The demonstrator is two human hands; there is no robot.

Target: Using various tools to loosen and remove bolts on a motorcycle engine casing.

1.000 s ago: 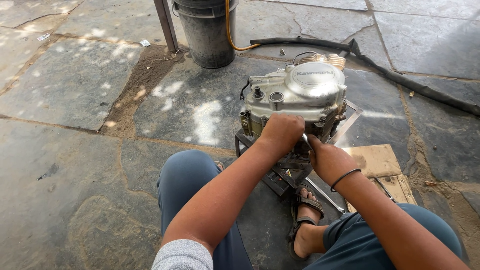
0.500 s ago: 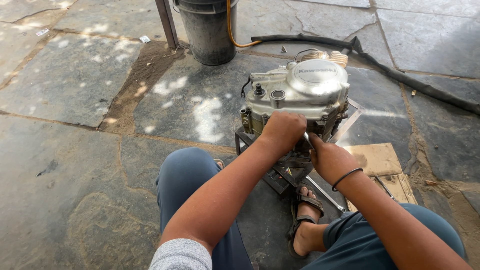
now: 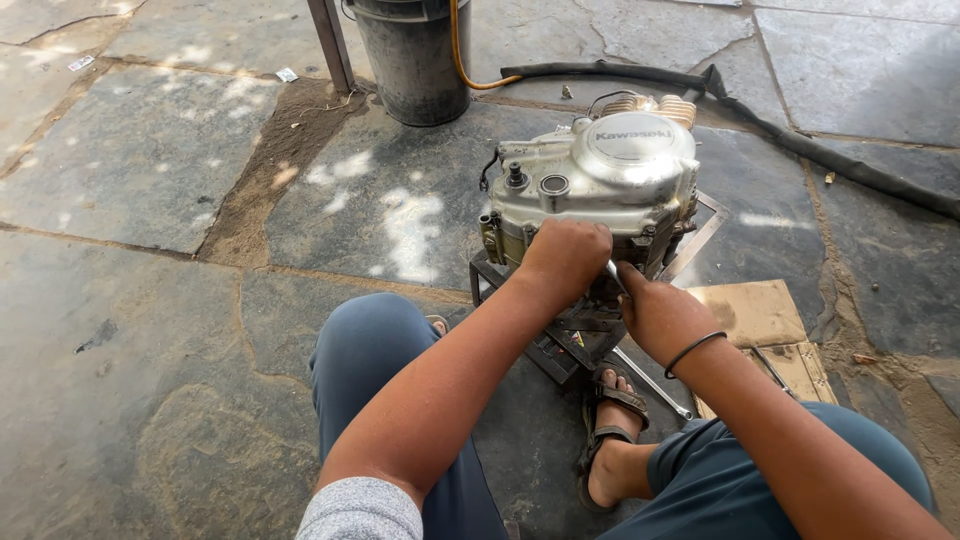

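Note:
A grey metal motorcycle engine [image 3: 610, 175] rests on a dark metal stand [image 3: 560, 345] on the stone floor in front of me. My left hand [image 3: 565, 260] is clenched against the engine's near lower side. My right hand [image 3: 655, 315], with a black band on its wrist, sits just right of it and grips a thin shiny metal tool [image 3: 612, 272] whose tip pokes up between the two hands. What the left hand holds is hidden under its fingers.
A dark bucket [image 3: 410, 55] and a metal post [image 3: 330, 45] stand beyond the engine, with an orange hose [image 3: 465, 60] and a black hose [image 3: 800, 140] trailing right. Cardboard [image 3: 760, 315] and a long metal rod [image 3: 650, 380] lie by my sandalled foot [image 3: 610, 430].
Both hands stay pressed on the engine's near side with only slight shifts. The view has tilted a little; nothing was picked up or let go.

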